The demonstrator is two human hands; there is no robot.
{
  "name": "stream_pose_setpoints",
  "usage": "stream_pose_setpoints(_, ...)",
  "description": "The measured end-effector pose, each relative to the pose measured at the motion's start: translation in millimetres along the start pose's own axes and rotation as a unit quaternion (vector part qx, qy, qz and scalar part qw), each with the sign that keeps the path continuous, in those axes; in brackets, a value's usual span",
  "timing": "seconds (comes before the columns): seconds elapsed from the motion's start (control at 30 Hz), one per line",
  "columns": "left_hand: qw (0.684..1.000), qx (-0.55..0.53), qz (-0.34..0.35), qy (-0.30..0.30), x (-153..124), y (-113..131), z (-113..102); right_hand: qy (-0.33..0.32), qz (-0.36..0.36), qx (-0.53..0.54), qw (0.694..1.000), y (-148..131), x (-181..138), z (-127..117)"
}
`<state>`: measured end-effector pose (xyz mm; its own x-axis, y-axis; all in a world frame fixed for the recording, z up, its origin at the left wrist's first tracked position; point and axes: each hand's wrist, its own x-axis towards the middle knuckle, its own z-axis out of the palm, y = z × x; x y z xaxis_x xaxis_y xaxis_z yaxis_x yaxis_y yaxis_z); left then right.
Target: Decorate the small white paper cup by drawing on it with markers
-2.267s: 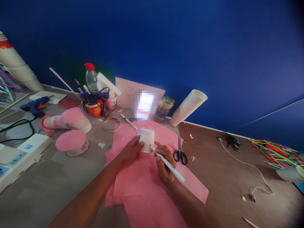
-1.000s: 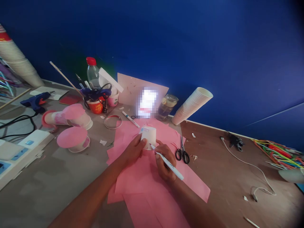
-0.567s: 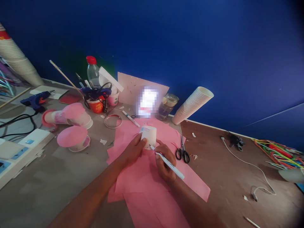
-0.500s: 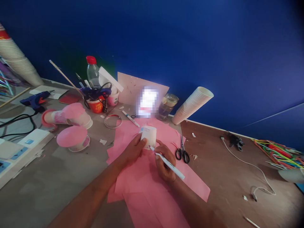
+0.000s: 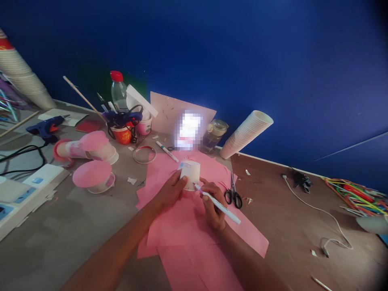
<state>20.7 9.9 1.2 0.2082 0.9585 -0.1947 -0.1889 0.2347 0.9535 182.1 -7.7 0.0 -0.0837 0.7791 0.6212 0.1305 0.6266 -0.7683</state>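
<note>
My left hand (image 5: 173, 186) grips a white paper cup (image 5: 192, 171) from its left side, thumb on the front wall. The cup bears small blue and purple marks near its upper left. In my right hand (image 5: 213, 204) is a white marker pen (image 5: 226, 211), its tip at the cup's lower front; whether it touches cannot be made out. Both hands are above overlapping sheets of pink paper (image 5: 178, 226). Black-handled scissors (image 5: 233, 196) lie on the paper's right edge, close to my right hand. Another marker (image 5: 167, 151) rests behind my left hand.
A tilted stack of paper cups (image 5: 245, 135) leans right of a glass jar (image 5: 214, 135). A bright, blurred screen (image 5: 188, 129) stands at the back. Pink-topped cups (image 5: 92, 174), a tape ring (image 5: 144, 154), a power strip (image 5: 30, 198) and a glue gun (image 5: 45, 127) are leftward; a white cable (image 5: 318, 210) lies right.
My right hand has shifted slightly right with the marker, its tip moving a little up and right along the cup. My left hand and the cup stay nearly in place.
</note>
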Motion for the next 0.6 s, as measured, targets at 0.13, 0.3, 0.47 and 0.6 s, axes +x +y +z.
stream_pose_setpoints(0.13,1.000,-0.002,-0.005,0.008,-1,3,1,-0.005,-0.010,-0.005,1.000,-3,3,1)
stream_pose_setpoints(0.3,1.000,-0.025,0.000,-0.005,0,1,1,-0.019,-0.011,-0.036,0.999,-7,4,1)
stream_pose_setpoints(0.47,1.000,-0.030,0.001,-0.008,1,-1,0,0.012,0.019,-0.017,1.000,1,2,0)
stream_pose_setpoints(0.6,1.000,-0.024,0.000,-0.013,1,3,1,0.037,0.046,0.008,0.998,5,2,0)
